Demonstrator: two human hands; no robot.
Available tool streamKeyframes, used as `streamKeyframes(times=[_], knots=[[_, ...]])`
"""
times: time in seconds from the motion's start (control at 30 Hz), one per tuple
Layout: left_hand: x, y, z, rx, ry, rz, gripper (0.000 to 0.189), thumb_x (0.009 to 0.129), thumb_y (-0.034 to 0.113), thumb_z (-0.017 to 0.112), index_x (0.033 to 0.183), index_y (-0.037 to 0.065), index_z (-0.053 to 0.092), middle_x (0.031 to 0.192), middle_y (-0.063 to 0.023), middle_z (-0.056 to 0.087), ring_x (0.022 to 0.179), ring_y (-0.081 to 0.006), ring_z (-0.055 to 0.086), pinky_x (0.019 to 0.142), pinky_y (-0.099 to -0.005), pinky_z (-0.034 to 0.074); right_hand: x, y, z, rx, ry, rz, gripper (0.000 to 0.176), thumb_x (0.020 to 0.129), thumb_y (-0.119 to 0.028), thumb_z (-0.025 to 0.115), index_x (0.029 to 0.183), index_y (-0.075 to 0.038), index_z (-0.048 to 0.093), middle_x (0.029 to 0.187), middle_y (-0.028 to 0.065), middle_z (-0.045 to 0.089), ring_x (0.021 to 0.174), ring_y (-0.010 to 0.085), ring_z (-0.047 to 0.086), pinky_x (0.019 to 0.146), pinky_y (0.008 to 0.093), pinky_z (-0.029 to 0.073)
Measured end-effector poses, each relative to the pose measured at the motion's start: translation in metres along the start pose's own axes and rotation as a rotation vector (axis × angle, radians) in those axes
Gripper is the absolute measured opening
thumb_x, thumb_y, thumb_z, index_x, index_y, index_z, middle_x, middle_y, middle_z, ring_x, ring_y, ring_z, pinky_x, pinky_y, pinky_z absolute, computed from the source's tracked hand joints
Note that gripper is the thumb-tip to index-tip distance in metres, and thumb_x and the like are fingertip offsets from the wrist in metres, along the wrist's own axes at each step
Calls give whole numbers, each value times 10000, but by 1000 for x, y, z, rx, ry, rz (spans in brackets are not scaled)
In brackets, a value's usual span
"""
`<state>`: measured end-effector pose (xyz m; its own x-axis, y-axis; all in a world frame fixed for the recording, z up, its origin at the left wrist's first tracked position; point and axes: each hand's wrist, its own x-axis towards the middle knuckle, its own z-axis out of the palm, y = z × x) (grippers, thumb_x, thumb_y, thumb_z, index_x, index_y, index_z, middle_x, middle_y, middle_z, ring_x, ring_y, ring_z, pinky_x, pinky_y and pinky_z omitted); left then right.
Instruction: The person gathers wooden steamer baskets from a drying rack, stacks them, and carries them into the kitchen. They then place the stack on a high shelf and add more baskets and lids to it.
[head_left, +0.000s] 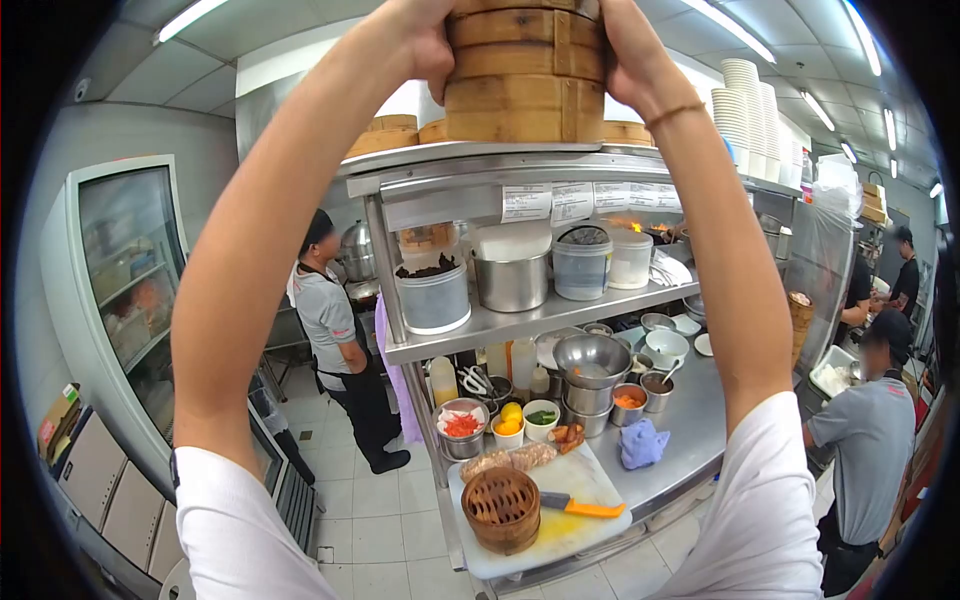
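Both my arms reach up to a stack of round bamboo steamers (525, 100) at the top shelf's front edge. My left hand (428, 45) grips the stack's left side, and my right hand (630, 55) grips its right side. The upper part of the stack is cut off by the frame. Behind it, more bamboo steamers (385, 135) sit on the top shelf (480, 152). Far below, a small slatted bamboo steamer (502, 510) rests on a white cutting board (585, 475) beside an orange-handled knife (583, 508).
A middle shelf (540, 322) holds tubs and a steel pot (512, 275). Bowls and ingredients stand on the steel counter (690, 430). One person (330, 320) stands at left, another (870, 430) at right, with others farther back. Stacked white containers (740, 110) rise at right; a glass-door fridge (125, 280) stands left.
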<state>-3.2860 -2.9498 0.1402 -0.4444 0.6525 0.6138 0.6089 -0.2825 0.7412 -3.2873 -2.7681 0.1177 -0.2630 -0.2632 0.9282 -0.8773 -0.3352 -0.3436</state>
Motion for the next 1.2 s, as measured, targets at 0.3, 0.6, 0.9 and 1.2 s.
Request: streamKeyframes(times=[0.3,0.6,0.9,1.2], knots=[[64,-28,-4,79,192,-59,821,895,665,469,1411,36,364,1403,-223,429,1306,-332,410,1042,-544,348,31,33,-77,94,-100,130,607,981,-524,414,1348,-42,451,1263,137,578,1138,233,586,973,393,493],[143,-76,-16,73,393,-178,825,897,727,346,1477,142,309,1531,-185,279,1419,-396,195,1012,-756,25,58,91,-158,34,138,254,699,900,-612,517,1359,-87,460,1305,130,562,1156,256,574,987,421,472],[175,-116,-42,138,577,-239,895,870,750,376,1500,127,251,1541,-209,243,1436,-419,140,1005,-755,-63,62,138,-189,51,97,310,764,923,-597,474,1489,-146,229,1448,154,386,1301,286,445,1024,446,441],[211,-149,-89,138,416,-233,887,873,753,364,1488,120,274,1519,-192,299,1419,-390,223,1054,-721,31,62,178,-208,83,130,286,746,931,-587,462,1500,-160,237,1478,136,357,1344,273,387,1079,433,372]])
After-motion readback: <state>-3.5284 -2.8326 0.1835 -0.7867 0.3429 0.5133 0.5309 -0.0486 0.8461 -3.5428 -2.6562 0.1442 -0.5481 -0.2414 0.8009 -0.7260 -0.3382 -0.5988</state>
